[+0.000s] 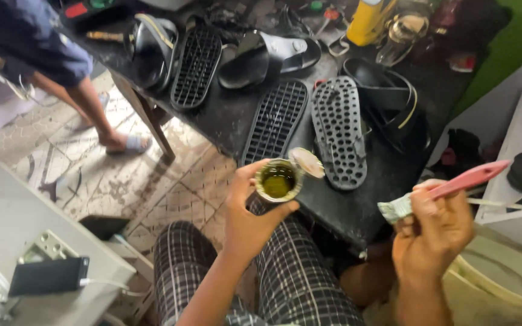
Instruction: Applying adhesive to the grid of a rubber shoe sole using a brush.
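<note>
My left hand (pixel 250 211) holds a small open tin (pixel 278 180) of yellowish glue, its lid (pixel 307 162) bent back at the rim. My right hand (pixel 433 229) grips a brush with a pink handle (pixel 469 178); its pale bristles (pixel 395 209) point left toward the tin, a short way from it. Just beyond the tin, on the dark worktable (pixel 345 211), lie two black shoe soles, one ribbed (pixel 275 121) and one with round holes (pixel 338 133).
More soles (pixel 196 65) and black sandals (pixel 270 57) cover the table's far side, with a yellow bottle (pixel 367 21) and a glass jar (pixel 401 36). Another person's legs (pixel 95 115) stand on the tiled floor at left. A phone (pixel 48 276) lies on a grey machine. My checked trousers (pixel 291 278) are below.
</note>
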